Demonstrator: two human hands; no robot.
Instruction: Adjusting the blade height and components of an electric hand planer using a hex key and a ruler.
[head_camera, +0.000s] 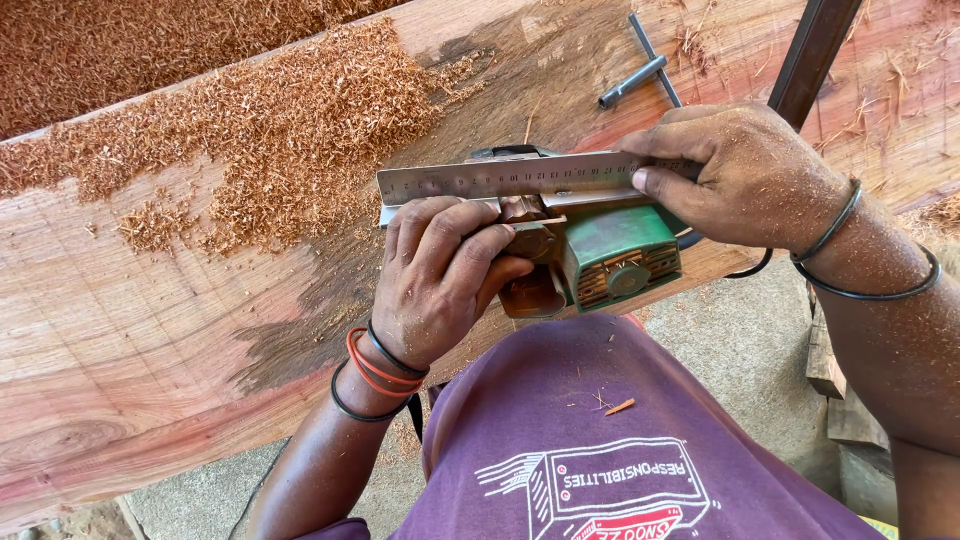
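The electric planer (600, 255) lies upturned on the wood slab (150, 300). The left hand (440, 280) closes its grip on the front knob; the right hand (740, 175) pinches a steel ruler (500, 180) flat across the sole. The planer likely handles heavy and rigid; the ruler is thin, stiff and slippery, best held at its end.
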